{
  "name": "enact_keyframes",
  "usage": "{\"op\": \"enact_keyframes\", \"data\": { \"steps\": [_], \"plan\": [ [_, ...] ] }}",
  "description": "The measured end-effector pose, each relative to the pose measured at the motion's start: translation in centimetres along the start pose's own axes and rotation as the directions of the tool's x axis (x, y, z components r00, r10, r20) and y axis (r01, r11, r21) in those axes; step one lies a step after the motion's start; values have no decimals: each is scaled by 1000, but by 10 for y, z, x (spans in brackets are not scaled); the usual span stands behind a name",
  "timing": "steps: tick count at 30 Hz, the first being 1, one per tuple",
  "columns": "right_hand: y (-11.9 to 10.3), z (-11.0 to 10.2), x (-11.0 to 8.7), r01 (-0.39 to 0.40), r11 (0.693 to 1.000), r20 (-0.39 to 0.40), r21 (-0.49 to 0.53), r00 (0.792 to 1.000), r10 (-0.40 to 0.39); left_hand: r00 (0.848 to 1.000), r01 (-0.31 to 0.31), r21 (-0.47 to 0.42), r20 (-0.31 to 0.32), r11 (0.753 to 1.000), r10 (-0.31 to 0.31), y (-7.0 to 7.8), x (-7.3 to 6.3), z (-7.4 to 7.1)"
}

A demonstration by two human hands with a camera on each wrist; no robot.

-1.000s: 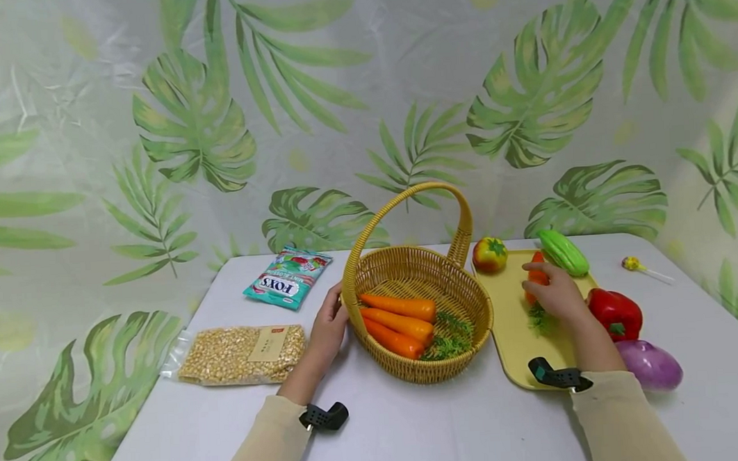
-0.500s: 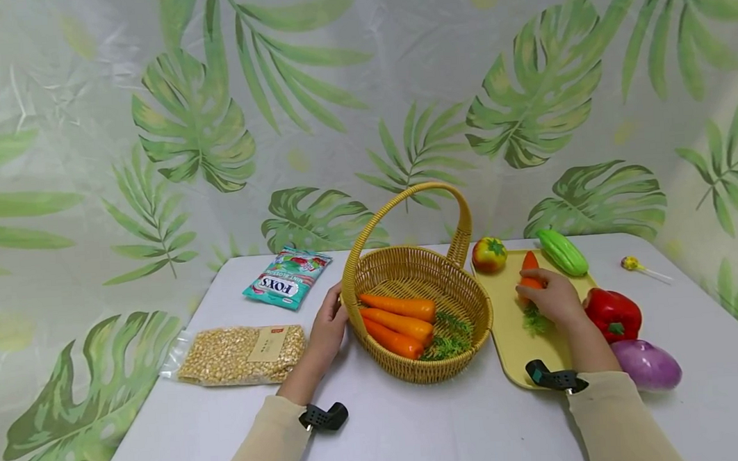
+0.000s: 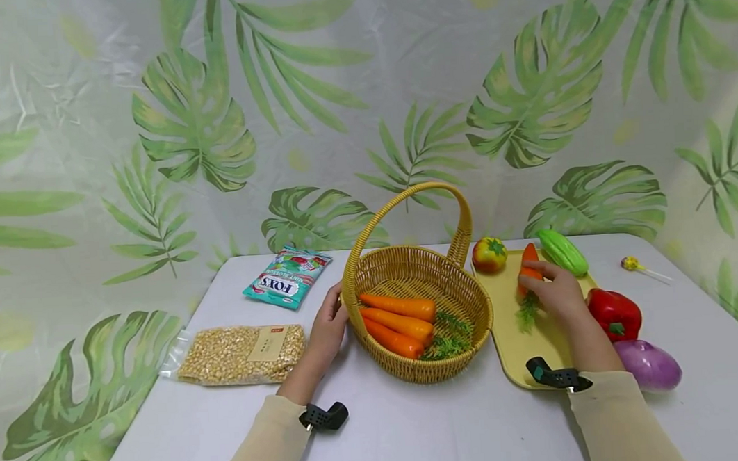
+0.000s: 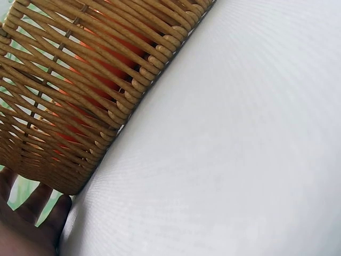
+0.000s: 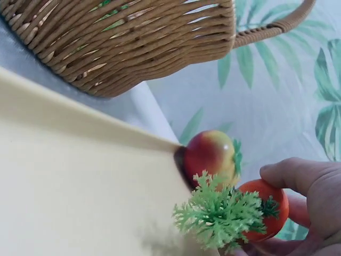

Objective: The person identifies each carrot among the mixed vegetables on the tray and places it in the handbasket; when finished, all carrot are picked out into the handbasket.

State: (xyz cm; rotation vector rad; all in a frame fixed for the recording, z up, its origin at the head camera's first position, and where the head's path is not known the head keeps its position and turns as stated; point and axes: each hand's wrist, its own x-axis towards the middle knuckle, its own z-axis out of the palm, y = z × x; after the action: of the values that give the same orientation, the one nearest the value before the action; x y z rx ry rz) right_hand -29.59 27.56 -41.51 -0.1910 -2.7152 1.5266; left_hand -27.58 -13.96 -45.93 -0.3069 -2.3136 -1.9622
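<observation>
My right hand [image 3: 557,294] pinches a carrot [image 3: 528,253] over the yellow tray [image 3: 513,352]. In the right wrist view the thumb presses the top of the carrot [image 5: 258,200] near its feathery greens [image 5: 218,213], with other fingers beneath. The greens cast a soft shadow on the tray. Three carrots [image 3: 405,315] lie inside the wicker basket [image 3: 414,374], their leafy ends pointing right. Beside that basket, my left hand [image 3: 330,323] rests against its left side. The left wrist view shows spread fingers [image 4: 34,202] at the woven wall, their tips partly hidden.
A red-yellow fruit [image 3: 490,255], green ridged vegetable [image 3: 563,251], red pepper [image 3: 616,313] and purple eggplant [image 3: 648,365] surround the tray. A lollipop [image 3: 643,268] lies far right. Left of the basket are a teal candy bag [image 3: 289,278] and a bag of corn kernels [image 3: 240,355].
The carrot in my right hand has shifted slightly left, and its greens have swung a little leftward. My left hand and the basket have stayed still.
</observation>
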Motion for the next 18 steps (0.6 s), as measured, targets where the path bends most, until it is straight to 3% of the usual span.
{"op": "enact_keyframes", "data": {
  "steps": [4, 10, 14, 18],
  "plan": [
    [-8, -1, -3, 7, 999, -3, 52, 1000, -7, 1000, 20, -11, 10, 1000, -20, 4, 0, -1],
    [-18, -10, -6, 53, 997, -33, 55, 998, -51, 999, 32, -5, 28, 999, -32, 25, -8, -1],
    [-25, -21, -12, 110, 984, 24, 139, 993, -115, 1000, 10, -15, 14, 1000, -10, 13, -5, -1],
    [-33, -33, -21, 180, 970, 104, 163, 975, -198, 1000, 1, -6, 3, 1000, -1, 6, -3, 0]
  ]
}}
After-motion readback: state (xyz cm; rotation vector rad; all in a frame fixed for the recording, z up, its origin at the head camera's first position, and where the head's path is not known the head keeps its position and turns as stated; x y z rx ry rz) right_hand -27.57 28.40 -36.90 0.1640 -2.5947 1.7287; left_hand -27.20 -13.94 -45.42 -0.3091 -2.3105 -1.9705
